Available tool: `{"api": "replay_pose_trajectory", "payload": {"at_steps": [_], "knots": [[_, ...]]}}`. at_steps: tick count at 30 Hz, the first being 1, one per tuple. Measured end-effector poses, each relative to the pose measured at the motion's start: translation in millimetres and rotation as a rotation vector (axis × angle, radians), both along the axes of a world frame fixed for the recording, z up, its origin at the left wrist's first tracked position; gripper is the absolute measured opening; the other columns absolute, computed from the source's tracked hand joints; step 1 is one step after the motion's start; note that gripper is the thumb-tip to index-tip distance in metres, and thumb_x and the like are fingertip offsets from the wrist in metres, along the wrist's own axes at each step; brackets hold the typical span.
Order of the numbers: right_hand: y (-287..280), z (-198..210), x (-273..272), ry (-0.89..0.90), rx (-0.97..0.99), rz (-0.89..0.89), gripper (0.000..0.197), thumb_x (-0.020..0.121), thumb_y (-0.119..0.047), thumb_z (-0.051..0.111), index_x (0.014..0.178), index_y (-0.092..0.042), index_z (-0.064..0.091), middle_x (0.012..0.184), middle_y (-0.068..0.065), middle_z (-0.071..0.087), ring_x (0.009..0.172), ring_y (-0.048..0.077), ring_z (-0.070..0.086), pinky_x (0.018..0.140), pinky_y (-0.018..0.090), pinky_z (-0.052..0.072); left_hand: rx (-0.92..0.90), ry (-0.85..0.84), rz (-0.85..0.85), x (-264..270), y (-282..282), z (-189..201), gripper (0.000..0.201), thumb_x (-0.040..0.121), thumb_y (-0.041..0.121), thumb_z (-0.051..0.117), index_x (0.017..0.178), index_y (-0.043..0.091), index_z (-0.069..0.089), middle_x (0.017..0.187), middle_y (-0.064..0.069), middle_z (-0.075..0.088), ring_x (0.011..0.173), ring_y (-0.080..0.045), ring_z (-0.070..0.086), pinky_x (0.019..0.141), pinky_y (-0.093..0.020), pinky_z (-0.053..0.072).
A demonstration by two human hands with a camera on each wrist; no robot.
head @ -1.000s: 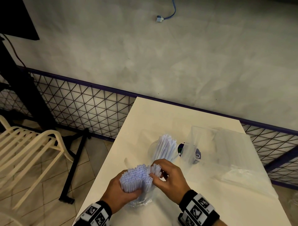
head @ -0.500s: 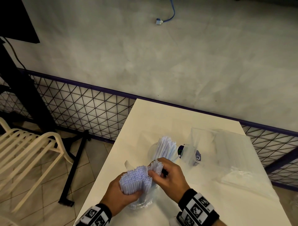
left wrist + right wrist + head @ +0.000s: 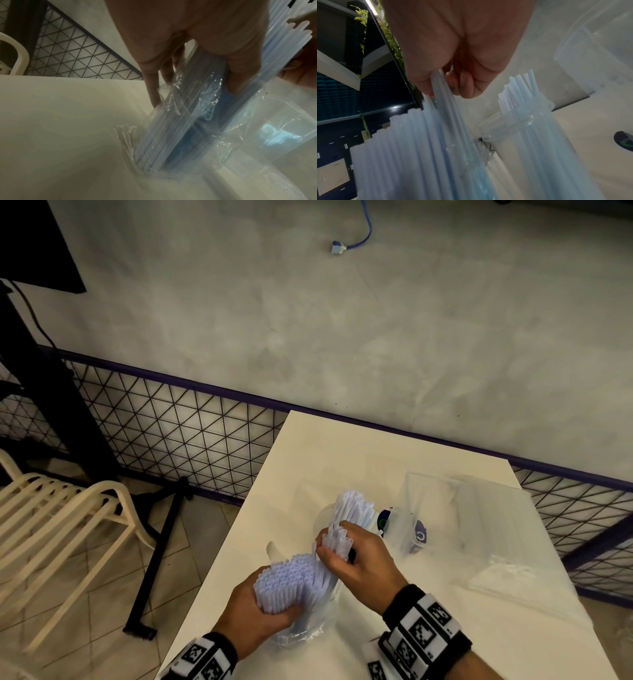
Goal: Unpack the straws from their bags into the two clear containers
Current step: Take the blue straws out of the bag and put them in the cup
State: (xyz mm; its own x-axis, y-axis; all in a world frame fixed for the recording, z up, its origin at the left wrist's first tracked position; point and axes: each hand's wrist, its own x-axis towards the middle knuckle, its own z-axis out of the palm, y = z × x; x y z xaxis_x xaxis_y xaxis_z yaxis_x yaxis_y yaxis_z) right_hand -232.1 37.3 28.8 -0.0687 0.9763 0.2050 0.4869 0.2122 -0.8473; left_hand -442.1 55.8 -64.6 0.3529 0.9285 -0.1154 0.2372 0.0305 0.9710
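Observation:
My left hand [image 3: 260,607] grips a thick bundle of pale blue straws [image 3: 286,580] standing upright in its clear plastic bag [image 3: 301,635] on the white table [image 3: 342,460]. In the left wrist view the left hand [image 3: 197,56] wraps around the bagged straws [image 3: 180,128]. My right hand [image 3: 356,563] pinches a small bunch of straws [image 3: 337,542] drawn up out of the bundle. In the right wrist view the pinched straws [image 3: 447,102] run between thumb and fingers. Just behind stands a clear container [image 3: 325,515] filled with straws [image 3: 352,506], and again as the filled container [image 3: 534,142].
A second clear container [image 3: 411,529] with a dark label sits right of the filled one. A large clear bag of straws [image 3: 496,529] lies on the table's right side. A cream chair [image 3: 58,518] and a wire fence [image 3: 171,436] stand left of the table.
My right hand has lifted the small bunch of straws higher and away from the bundle, toward the filled container. The left hand keeps its grip on the bagged bundle.

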Motion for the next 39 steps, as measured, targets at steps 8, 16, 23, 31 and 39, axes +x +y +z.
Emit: {"api": "replay_pose_trajectory", "payload": {"at_steps": [8, 16, 23, 31, 39], "knots": [[6, 4, 0, -0.112, -0.025, 0.157, 0.015, 0.090, -0.023, 0.069, 0.103, -0.018, 0.073, 0.095, -0.004, 0.065, 0.088, 0.007, 0.064, 0.079, 0.026, 0.052, -0.007, -0.006, -0.010, -1, 5, -9, 0.068, 0.051, 0.045, 0.088, 0.111, 0.027, 0.064, 0.106, 0.026, 0.069, 0.099, 0.000, 0.067, 0.083, -0.012, 0.051], [12, 10, 3, -0.120, 0.026, 0.085, 0.018, 0.090, -0.035, 0.065, 0.091, -0.018, 0.071, 0.086, 0.002, 0.068, 0.081, 0.019, 0.065, 0.074, 0.044, 0.051, 0.024, 0.027, 0.000, -2, 6, -10, 0.059, 0.056, 0.036, 0.090, 0.109, 0.028, 0.065, 0.103, 0.027, 0.069, 0.098, 0.003, 0.067, 0.085, -0.014, 0.051], [19, 53, 16, -0.011, 0.055, 0.025, 0.022, 0.086, -0.041, 0.066, 0.092, -0.021, 0.074, 0.090, 0.000, 0.072, 0.086, 0.017, 0.070, 0.079, 0.047, 0.054, 0.014, 0.026, 0.012, -1, 6, -9, 0.058, 0.059, 0.026, 0.092, 0.111, 0.026, 0.065, 0.103, 0.026, 0.070, 0.096, 0.003, 0.068, 0.081, -0.012, 0.050], [32, 122, 43, 0.029, 0.151, 0.001, 0.013, 0.090, -0.023, 0.068, 0.092, -0.012, 0.074, 0.091, -0.002, 0.075, 0.085, 0.012, 0.071, 0.078, 0.027, 0.057, -0.001, 0.029, 0.015, -1, 6, -5, 0.057, 0.062, 0.020, 0.092, 0.111, 0.027, 0.063, 0.102, 0.027, 0.069, 0.095, 0.003, 0.068, 0.075, -0.008, 0.051], [43, 143, 53, 0.074, 0.190, -0.063, 0.010, 0.090, -0.018, 0.067, 0.090, -0.010, 0.073, 0.086, 0.007, 0.072, 0.080, 0.009, 0.066, 0.075, 0.024, 0.053, -0.010, 0.042, 0.018, 0, 5, -2, 0.053, 0.064, 0.015, 0.092, 0.107, 0.026, 0.064, 0.099, 0.029, 0.069, 0.091, 0.004, 0.067, 0.074, -0.011, 0.051]]}}
